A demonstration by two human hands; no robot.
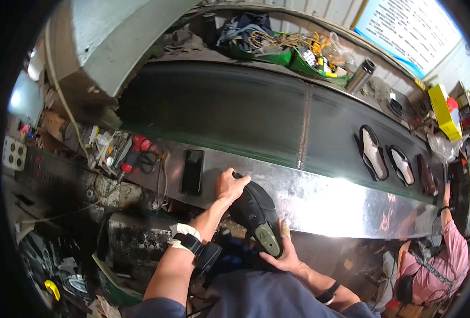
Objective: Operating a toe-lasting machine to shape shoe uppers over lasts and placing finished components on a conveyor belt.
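Between my two hands is a black shoe [252,204], tilted, with an olive-green shoe last [268,239] showing at its lower end. My left hand [231,184] is closed on the shoe's upper end, over the metal ledge. Lower down, my right hand [287,254] grips the end with the last, its thumb beneath and a finger wrapped in pale tape along the side. The shoe is held across the front edge of the metal ledge [304,199]. A black phone [192,172] lies on that ledge, left of my left hand.
Beyond the ledge runs a dark conveyor belt [229,106] carrying several shoes, including a white-lined one [373,151]. Green baskets [317,69] and a steel flask [361,76] stand behind it. A red power tool [135,151] lies left. At right, a person in pink [439,265] reaches toward the belt.
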